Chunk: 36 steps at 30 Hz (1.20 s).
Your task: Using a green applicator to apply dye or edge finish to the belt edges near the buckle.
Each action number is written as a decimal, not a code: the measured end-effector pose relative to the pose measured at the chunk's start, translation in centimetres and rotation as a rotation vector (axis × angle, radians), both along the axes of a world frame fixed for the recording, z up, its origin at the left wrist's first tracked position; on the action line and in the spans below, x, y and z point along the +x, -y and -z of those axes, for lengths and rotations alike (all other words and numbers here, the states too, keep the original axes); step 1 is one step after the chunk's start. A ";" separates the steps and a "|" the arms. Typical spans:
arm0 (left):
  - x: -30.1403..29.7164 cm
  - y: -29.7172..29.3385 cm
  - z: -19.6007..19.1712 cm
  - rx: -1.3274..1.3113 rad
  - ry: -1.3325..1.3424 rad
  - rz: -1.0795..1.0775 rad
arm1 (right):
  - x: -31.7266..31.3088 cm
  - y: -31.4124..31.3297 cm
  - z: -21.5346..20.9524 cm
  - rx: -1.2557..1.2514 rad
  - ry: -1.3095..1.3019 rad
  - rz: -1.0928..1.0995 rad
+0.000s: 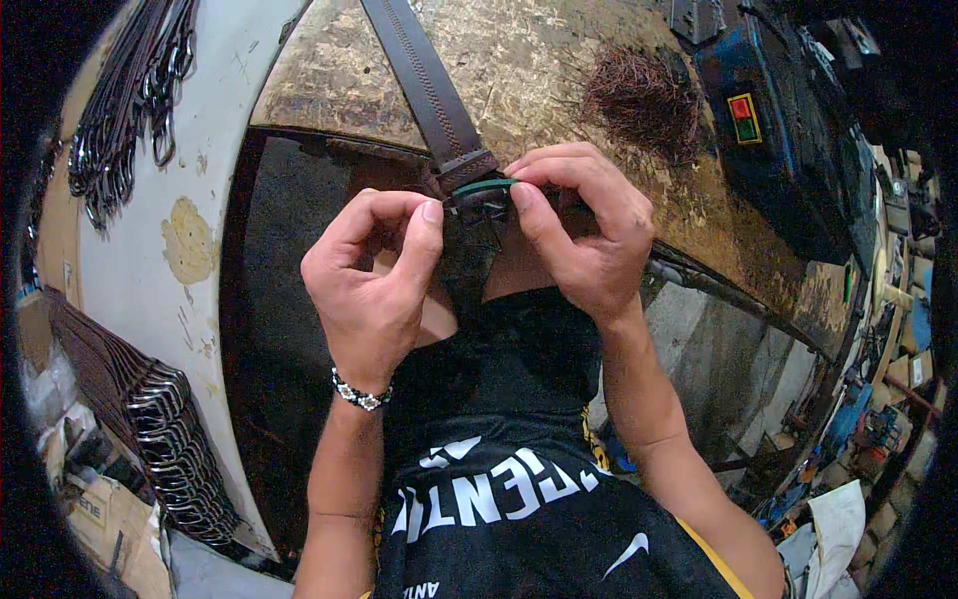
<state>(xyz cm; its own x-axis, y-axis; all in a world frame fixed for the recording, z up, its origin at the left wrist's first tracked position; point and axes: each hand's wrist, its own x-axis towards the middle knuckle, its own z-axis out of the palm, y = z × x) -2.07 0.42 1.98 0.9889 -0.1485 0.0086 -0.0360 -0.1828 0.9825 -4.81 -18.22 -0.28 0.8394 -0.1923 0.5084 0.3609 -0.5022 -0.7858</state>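
Observation:
A dark brown stitched leather belt [424,90] runs from the top of the view to its near end between my hands, where a loop crosses it. A thin green strip [487,186] curves just below that loop, over a dark, partly hidden buckle-like piece [481,207]. My right hand [589,220] pinches the strip's right end between thumb and forefinger. Closed in a pinch, my left hand [374,255] is at the left side of the belt end. What sits between its fingertips is too small to make out.
A heap of thin reddish-brown pieces [644,100] lies on the worn wooden bench [539,60]. Beyond it stands a dark blue machine casing [778,130]. At left, belts with metal buckles [135,110] hang by a white panel [190,230]; more buckled belts [175,439] are stacked lower.

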 end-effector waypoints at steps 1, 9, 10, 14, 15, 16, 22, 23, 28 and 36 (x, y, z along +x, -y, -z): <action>0.0 0.1 -0.1 -0.005 0.007 -0.001 | 0.0 0.0 0.0 0.015 -0.009 -0.004; 1.0 1.8 -0.2 0.321 0.605 0.182 | -1.0 0.8 -0.5 0.454 -0.013 0.217; 1.3 2.3 0.0 0.338 0.661 0.207 | -1.1 0.8 -0.3 0.469 0.000 0.235; 1.7 3.5 0.7 0.345 0.741 0.269 | -1.2 0.9 0.2 0.511 0.030 0.235; 1.7 3.5 0.8 0.342 0.740 0.272 | -1.2 1.0 0.2 0.510 0.030 0.239; 1.7 3.3 0.8 0.342 0.739 0.256 | -1.2 1.1 0.1 0.483 0.011 0.225; 1.4 1.9 1.6 0.288 0.715 0.174 | -1.3 1.3 0.2 0.219 -0.054 0.179; 1.3 1.8 1.6 0.289 0.713 0.173 | -1.3 1.3 0.1 0.187 -0.063 0.165; 1.2 1.5 1.7 0.284 0.712 0.153 | -1.3 1.2 0.1 0.131 -0.056 0.147; 1.3 1.5 1.6 0.265 0.705 0.149 | -1.1 1.0 -0.1 0.014 -0.035 0.124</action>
<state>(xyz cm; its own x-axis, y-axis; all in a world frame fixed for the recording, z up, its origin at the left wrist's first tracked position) -0.81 -1.13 0.40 0.7323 -0.3645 0.5753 -0.6803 -0.3531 0.6422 -5.94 -19.24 -0.16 0.8260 -0.3024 0.4757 0.2690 -0.5302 -0.8041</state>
